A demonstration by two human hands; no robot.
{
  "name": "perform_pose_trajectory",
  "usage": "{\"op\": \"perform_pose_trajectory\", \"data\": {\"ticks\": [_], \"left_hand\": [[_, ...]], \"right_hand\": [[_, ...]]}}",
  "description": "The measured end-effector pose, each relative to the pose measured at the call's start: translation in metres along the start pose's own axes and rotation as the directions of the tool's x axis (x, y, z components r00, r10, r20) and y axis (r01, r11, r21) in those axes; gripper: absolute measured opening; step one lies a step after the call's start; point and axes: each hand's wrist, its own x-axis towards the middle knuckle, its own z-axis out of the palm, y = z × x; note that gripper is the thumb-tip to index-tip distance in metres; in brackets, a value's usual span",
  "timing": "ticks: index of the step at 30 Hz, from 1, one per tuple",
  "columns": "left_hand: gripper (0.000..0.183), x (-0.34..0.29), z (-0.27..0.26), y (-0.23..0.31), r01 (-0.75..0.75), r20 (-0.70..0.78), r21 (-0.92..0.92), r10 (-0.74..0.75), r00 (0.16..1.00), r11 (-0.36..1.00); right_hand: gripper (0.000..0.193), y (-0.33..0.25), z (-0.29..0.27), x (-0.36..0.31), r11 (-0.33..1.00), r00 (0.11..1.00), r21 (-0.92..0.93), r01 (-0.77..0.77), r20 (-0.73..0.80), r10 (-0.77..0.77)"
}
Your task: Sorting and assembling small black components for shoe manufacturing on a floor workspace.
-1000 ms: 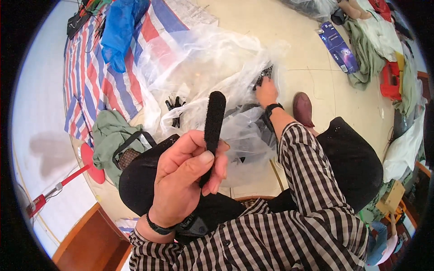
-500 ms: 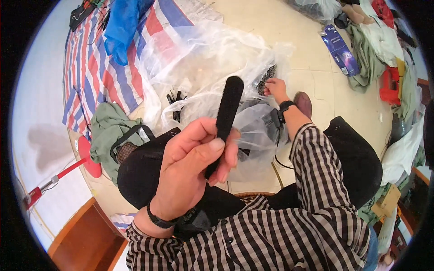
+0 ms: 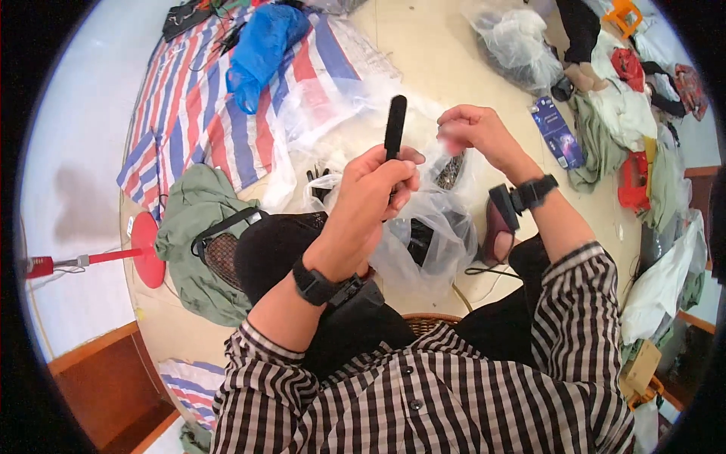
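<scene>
Clamped between the thumb and curled fingers of the left hand [image 3: 376, 193] was a slim black bar-shaped piece [image 3: 394, 127], held by its lower end so that most of its length stood upright and free above the knuckles, probably so the upper part stayed reachable. That hand was shut firmly on it, raised in front of the chest over the lap.

Farthest left, a red stand with a round base [image 3: 148, 250] lay on the pale floor, and just beside it a green garment with a dark strap [image 3: 198, 242] was heaped. Behind them a red, white and blue striped sheet [image 3: 198, 113] was spread out, with a blue plastic bag [image 3: 261, 47] lying on top, seemingly as a clean surface for goods.

Below the raised bar, clear plastic bags [image 3: 427, 227] sat open between the knees, holding more dark pieces within easy reach of both hands; exactly what they were could not be told.

To the right, the right hand [image 3: 476, 132] hovered near the top of the bar without touching it, its fingertips pinched together around something small and blurred; what it pinched could not be made out. A black wristband [image 3: 535, 191] circled that wrist.

Farther right, a blue flat package [image 3: 556, 133] lay on the floor beside a pile of mixed clothing [image 3: 628, 113], green, white and red, heaped along the edge of the room.
</scene>
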Motion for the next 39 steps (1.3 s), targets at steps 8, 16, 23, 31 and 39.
{"op": "perform_pose_trajectory", "data": {"ticks": [8, 16, 23, 31, 39], "left_hand": [[0.012, -0.011, 0.009, -0.015, -0.087, 0.149, 0.219, 0.055, 0.987, 0.972], [0.012, -0.013, 0.061, -0.046, -0.031, 0.438, 0.173, -0.049, 0.898, 0.984], [0.012, 0.002, 0.047, -0.055, 0.021, 0.432, 0.12, -0.072, 0.899, 0.993], [0.01, 0.01, 0.042, -0.054, 0.068, 0.343, 0.071, -0.089, 0.935, 0.995], [0.009, 0.012, 0.032, -0.05, 0.017, 0.341, 0.103, -0.051, 0.939, 0.995]], "right_hand": [[0.019, -0.025, 0.056, -0.113, 0.838, 0.852, -0.294, 0.46, -0.118, -0.51], [0.008, -0.018, 0.039, -0.17, 0.822, 0.774, -0.261, 0.507, -0.283, -0.567], [0.016, 0.001, 0.05, -0.148, 0.759, 0.636, -0.471, 0.45, -0.428, -0.643], [0.017, 0.01, 0.059, -0.129, 0.828, 0.66, -0.371, 0.42, -0.501, -0.559], [0.015, 0.007, 0.077, -0.126, 0.819, 0.621, -0.362, 0.445, -0.535, -0.573]]}}
